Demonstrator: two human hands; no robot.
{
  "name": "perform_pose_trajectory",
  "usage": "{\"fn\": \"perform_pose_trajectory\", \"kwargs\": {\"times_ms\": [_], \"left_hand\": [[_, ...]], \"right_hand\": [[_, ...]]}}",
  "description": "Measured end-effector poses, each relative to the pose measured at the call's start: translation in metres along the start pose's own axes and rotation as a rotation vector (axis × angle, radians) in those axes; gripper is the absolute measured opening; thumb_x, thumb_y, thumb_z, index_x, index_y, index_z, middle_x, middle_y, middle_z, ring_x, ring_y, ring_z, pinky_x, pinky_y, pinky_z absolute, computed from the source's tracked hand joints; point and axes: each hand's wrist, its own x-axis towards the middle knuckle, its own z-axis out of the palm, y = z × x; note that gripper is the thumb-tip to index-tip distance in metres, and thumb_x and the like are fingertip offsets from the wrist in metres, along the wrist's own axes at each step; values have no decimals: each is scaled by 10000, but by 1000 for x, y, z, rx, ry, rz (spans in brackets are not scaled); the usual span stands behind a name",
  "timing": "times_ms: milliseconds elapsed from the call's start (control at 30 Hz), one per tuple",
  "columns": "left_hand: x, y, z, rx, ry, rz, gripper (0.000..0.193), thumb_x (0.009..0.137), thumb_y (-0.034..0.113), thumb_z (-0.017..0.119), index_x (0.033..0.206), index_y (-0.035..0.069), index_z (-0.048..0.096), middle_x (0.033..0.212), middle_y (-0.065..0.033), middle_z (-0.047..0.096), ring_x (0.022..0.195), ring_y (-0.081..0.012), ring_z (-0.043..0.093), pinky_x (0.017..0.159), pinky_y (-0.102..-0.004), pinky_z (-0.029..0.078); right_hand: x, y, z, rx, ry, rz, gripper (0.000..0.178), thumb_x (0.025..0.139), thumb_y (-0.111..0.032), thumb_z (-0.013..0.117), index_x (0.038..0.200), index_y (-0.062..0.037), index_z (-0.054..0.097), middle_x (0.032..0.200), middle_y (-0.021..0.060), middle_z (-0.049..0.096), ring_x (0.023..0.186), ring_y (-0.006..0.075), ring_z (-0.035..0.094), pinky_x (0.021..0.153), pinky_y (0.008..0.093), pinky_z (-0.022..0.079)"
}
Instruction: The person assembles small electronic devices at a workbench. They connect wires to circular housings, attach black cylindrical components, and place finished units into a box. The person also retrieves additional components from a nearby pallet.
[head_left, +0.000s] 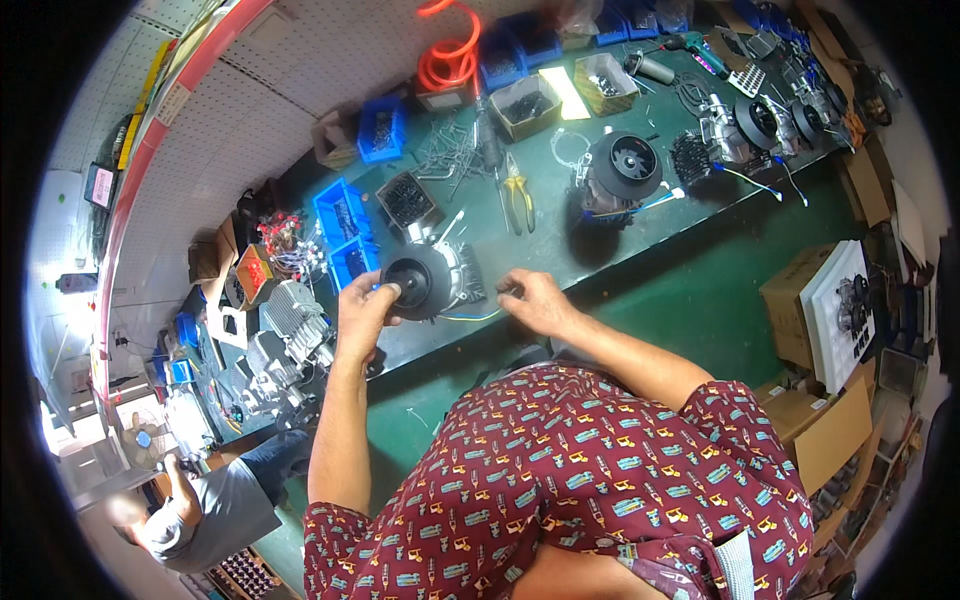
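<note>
A small engine with a black fan wheel (425, 285) and a finned metal body (466, 278) lies on the green bench near its front edge. My left hand (362, 318) is closed at the wheel's left side, its thumb laid toward the hub. To the right of the engine, my right hand (540, 302) hovers by the bench edge with its fingertips pinched together; whatever they hold, if anything, is too small to make out. Thin blue and yellow wires (472, 318) run from the engine toward that hand.
Pliers with yellow handles (518, 195) and an air screwdriver (488, 140) lie beyond the engine. A second engine (622, 170) stands to the right, with several more farther along. Blue bins (343, 212) hold small parts. Bare castings (290, 335) crowd the left, where a co-worker (215, 505) works.
</note>
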Motion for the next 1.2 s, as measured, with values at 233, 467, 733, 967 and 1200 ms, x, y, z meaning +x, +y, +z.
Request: {"fn": "perform_pose_trajectory", "kwargs": {"times_ms": [233,467,733,967,1200], "left_hand": [[6,12,0,42,3,7,355,858,179,648,1124,-55,657,816,-53,673,585,-68,566,519,-216,515],[8,4,0,37,-26,-27,435,850,197,686,1190,-65,614,846,-83,707,668,-103,642,562,-231,531],[5,-25,-9,-175,79,4,411,984,322,579,1239,1,609,793,-49,641,577,-68,566,537,-227,543],[11,-123,10,556,53,303,252,792,83,775,1002,-25,689,832,-137,737,757,-226,714,752,-338,546],[16,-128,16,561,83,434,203,837,58,754,1015,-14,691,876,-164,749,820,-268,737,728,-362,550]], "right_hand": [[18,5,32,-20,8,-61,251,802,-118,698,1003,30,668,858,183,713,816,311,714,756,405,557],[19,4,48,26,40,-31,275,771,-113,727,997,32,663,887,190,700,806,316,701,746,404,555],[18,-4,54,-118,107,-64,259,779,-153,740,957,19,662,889,187,690,829,360,678,757,434,542],[17,-9,57,-331,149,-112,230,809,-199,732,900,-4,653,895,194,684,860,402,664,740,491,532],[17,-4,61,-496,138,-236,219,846,-202,709,901,-19,602,895,193,667,847,408,654,727,497,525]]}}
